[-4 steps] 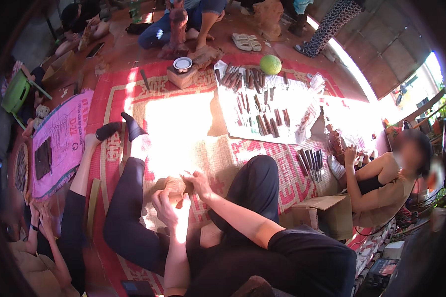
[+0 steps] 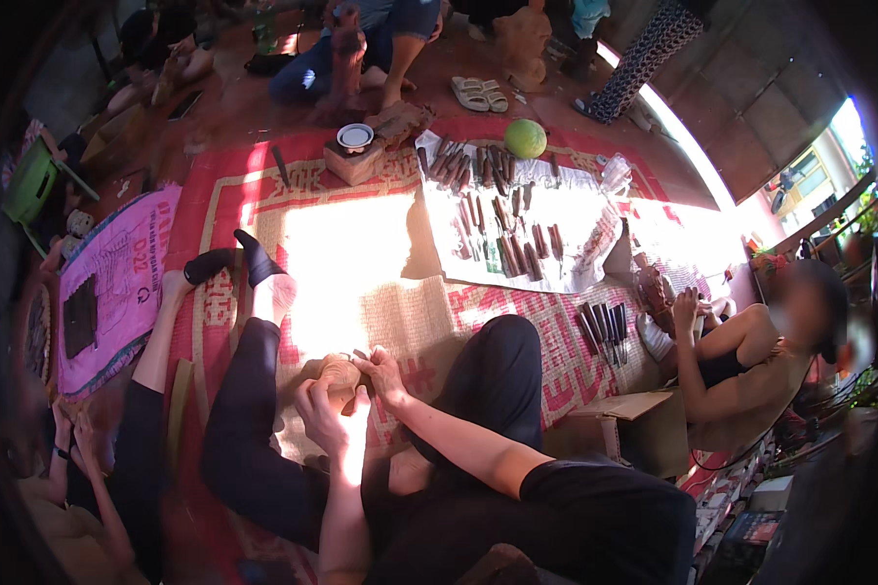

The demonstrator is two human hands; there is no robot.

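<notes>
A red patterned woven mat covers the floor — sunlight bleaches its middle. Both hands, left hand and right hand, grip a small wooden carving — its detail unreadable.

Black short-sleeve top and black trousers, pretty plain. Forearms are bare, and neither the left hand nor the right hand has gloves, rings or a watch showing.
</notes>
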